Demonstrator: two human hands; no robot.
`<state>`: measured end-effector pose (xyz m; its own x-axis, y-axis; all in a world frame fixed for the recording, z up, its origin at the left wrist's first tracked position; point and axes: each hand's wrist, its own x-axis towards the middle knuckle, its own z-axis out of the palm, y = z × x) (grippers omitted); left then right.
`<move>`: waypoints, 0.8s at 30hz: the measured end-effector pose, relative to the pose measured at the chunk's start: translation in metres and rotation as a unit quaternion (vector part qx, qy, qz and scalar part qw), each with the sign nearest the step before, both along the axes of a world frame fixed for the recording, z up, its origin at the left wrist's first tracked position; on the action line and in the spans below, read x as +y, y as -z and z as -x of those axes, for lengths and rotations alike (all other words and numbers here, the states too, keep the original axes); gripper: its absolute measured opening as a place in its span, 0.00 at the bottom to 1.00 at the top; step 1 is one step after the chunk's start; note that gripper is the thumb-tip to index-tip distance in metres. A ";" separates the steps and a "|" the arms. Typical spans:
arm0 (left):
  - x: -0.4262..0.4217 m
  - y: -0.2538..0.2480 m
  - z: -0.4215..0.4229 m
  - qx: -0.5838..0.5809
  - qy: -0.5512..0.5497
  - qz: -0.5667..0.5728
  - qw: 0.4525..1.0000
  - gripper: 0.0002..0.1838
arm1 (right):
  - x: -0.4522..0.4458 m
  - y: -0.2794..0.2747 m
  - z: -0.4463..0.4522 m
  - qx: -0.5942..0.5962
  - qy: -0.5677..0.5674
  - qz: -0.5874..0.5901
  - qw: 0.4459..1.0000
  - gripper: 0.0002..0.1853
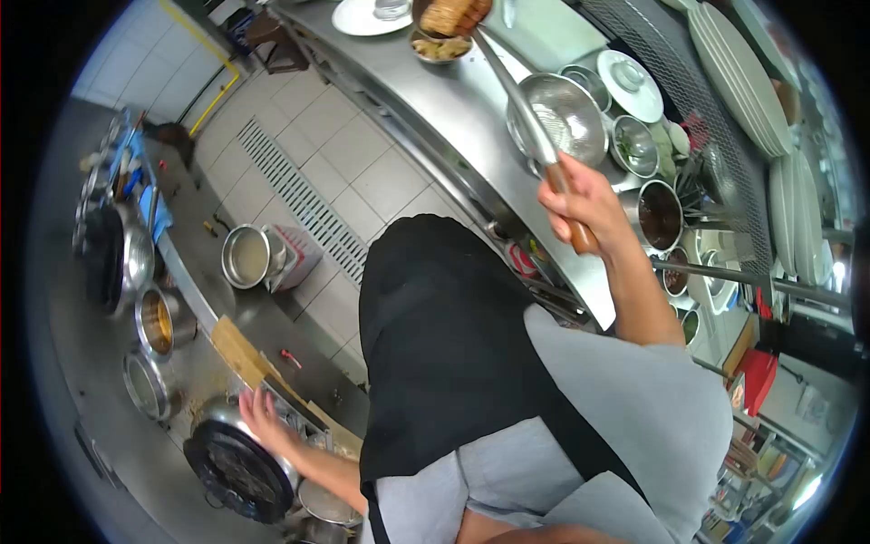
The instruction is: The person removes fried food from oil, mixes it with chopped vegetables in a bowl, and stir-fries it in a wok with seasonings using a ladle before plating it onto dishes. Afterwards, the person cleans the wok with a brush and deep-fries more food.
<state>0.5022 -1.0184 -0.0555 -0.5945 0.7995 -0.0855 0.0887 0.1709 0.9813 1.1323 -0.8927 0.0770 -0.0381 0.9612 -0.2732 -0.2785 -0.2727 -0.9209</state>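
Note:
My right hand [587,208] is closed around the brown wooden handle of a ladle [518,95]. Its long metal shaft reaches over the steel counter to a round head at the top edge. Browned food [450,16] lies in that head, partly cut off by the frame. Just below it stands a small metal bowl [441,48] of pale brown pieces. On the other side, my left hand [263,419] is empty with its fingers spread. It is beside a round metal vessel with a black top [240,471]; whether they touch, I cannot tell.
A large metal bowl [560,118], a white lid [631,84] and a pot of dark sauce [658,216] stand on the right counter [435,100]. Stacked plates [739,77] are on a shelf. On the stove side are metal pots [163,319]. A drain grate [299,199] crosses the tiled floor.

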 end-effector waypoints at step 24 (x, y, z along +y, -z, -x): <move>0.221 0.027 -0.305 0.070 0.467 0.110 0.874 0.28 | -0.100 0.052 -0.069 -0.087 0.142 0.062 0.984 0.47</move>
<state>0.8071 -0.7973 -0.0830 0.2930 0.9153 -0.2764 0.4074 0.1420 0.9021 1.2010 -0.9929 0.0250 0.2854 0.8852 -0.3673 -0.2011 -0.3194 -0.9260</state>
